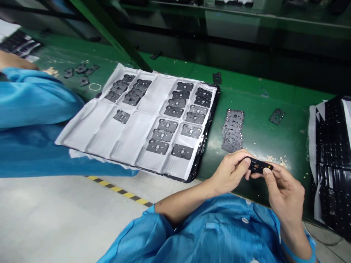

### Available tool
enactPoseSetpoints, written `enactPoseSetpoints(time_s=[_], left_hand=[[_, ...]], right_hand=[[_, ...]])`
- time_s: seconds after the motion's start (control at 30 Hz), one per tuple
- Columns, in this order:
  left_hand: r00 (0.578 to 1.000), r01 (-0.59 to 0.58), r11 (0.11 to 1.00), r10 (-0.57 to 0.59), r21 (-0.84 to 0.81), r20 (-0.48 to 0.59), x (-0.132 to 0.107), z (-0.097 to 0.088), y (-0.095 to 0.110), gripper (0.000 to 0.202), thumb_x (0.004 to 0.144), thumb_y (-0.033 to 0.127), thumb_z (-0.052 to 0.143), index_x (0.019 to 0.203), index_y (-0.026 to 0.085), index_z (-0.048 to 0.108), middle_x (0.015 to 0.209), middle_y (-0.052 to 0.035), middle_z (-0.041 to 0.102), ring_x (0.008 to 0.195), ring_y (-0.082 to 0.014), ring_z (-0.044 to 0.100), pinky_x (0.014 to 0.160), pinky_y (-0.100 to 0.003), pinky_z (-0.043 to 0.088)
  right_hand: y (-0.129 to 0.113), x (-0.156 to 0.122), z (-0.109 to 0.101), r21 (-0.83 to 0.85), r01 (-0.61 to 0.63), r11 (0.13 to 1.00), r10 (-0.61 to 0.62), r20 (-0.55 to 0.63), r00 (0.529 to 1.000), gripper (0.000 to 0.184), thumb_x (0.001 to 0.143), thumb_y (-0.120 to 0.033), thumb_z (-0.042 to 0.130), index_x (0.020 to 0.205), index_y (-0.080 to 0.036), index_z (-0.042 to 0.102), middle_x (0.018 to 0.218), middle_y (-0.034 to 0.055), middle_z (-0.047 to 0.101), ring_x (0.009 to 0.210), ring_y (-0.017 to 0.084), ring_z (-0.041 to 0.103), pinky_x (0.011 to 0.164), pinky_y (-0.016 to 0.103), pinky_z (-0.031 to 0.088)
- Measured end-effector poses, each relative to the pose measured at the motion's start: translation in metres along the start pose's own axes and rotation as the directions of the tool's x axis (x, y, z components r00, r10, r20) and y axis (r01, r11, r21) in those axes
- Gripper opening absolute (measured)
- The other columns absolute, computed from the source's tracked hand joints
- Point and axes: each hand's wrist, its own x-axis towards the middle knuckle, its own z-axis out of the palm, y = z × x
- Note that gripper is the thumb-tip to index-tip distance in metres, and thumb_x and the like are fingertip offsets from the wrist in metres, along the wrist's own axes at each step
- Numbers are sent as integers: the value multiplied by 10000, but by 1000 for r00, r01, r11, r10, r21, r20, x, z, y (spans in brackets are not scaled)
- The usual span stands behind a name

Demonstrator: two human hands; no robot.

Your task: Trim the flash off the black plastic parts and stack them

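Observation:
Between my two hands is a small black plate-like part with cut-outs and a yellow spot near its right end. My left hand grips its left end between thumb and fingers. At the other end, my right hand pinches it, thumb on top. Just beyond my hands, an overlapping row of similar dark parts lies on the green bench. To the left, a tray lined with white sheet holds several such parts in its compartments.
One loose part lies right of the row, another behind the tray. Black trays stand at the right edge. A co-worker's blue sleeve is at left, near loose parts. A green post rises behind the tray.

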Motion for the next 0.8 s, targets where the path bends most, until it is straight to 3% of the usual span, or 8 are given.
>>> enactPoseSetpoints(time_s=[0.4, 0.57, 0.8], left_hand=[[973, 223, 964, -230, -147, -33, 3, 0, 11, 358, 1024, 464, 573, 891, 157, 700, 581, 28, 569, 491, -102, 470, 507, -234, 362], [979, 193, 977, -198, -95, -53, -2, 5, 11, 362, 1051, 486, 572, 900, 173, 674, 582, 45, 552, 519, -103, 497, 564, -234, 400], [995, 94, 994, -96, -53, -29, -6, 4, 10, 340, 1106, 437, 526, 940, 175, 665, 652, 52, 536, 532, -93, 511, 615, -242, 432]], right_hand=[[-9, -2, 9, 49, 48, 998, -49, 18, 999, 208, 1099, -337, 618, 1181, -214, 765, 696, -7, 739, 577, 170, 720, 579, 270, 588], [-10, 2, 10, 48, 48, 998, -47, -17, 999, 230, 1097, -362, 597, 1033, -205, 752, 574, -40, 665, 441, 135, 614, 464, 237, 480], [-9, 5, 10, 23, 55, 998, -54, -41, 998, 268, 1097, -392, 593, 983, -213, 757, 513, -51, 629, 420, 148, 592, 478, 262, 486]])
